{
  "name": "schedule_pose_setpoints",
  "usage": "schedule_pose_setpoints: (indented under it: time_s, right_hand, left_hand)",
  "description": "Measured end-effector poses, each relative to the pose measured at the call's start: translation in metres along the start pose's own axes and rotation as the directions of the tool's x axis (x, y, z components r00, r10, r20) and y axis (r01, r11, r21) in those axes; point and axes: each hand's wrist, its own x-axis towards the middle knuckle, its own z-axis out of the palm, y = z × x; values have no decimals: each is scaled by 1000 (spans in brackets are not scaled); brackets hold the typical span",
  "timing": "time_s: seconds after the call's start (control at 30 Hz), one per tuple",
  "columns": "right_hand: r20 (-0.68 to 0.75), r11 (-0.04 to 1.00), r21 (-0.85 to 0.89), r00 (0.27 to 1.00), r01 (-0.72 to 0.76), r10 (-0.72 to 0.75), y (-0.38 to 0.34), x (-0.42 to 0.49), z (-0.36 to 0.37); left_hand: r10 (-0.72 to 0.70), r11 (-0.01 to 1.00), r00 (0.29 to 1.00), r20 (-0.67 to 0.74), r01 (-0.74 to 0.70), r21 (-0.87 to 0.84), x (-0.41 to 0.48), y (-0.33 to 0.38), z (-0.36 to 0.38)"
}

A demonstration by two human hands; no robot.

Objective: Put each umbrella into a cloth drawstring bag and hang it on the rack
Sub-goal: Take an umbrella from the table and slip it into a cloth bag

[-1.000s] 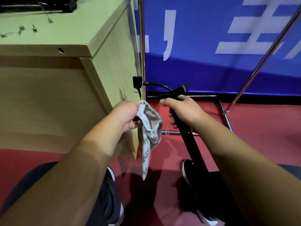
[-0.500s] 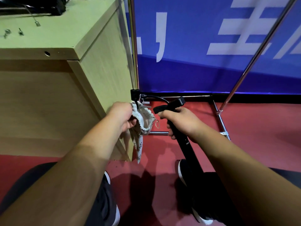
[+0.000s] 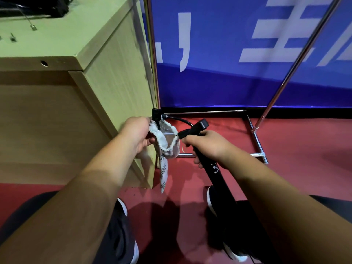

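Umbrella [image 3: 215, 168] stiff, long: right hand [image 3: 207, 145] grips near handle. Bag [image 3: 165, 141] limp, light: left hand [image 3: 137, 136] pinches rim.

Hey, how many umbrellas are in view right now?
1: the black umbrella gripped in the right hand, slanting downward. Dark things on the cabinet top are unclear.

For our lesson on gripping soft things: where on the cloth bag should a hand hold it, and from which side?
Pinch the cloth bag at its gathered rim, from the left, as the left hand does. The cloth hangs limp below, so only the rim holds the mouth open, facing the umbrella in the right hand.
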Motion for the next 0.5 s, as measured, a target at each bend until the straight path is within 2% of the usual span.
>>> schedule_pose_setpoints:
  time_s: [0.1,0.33,0.4,0.5]
  right_hand:
    - [-14,999,-33,1000,-13,12,3,2,2]
    - [-9,991,-128,999,-38,37,12,1,3]
    - [-7,991,-133,1000,-23,22,10,-1,4]
    - [39,984,-175,999,36,-30,5,-2,7]
  left_hand:
    - [40,999,998,-58,-40,0,6,0,-2]
    - [242,969,965,-104,-235,79,3,4,-8]
    - [328,925,942,-75,-304,228,4,3,-9]
    - [477,727,878,31,-415,548,-13,4,-7]
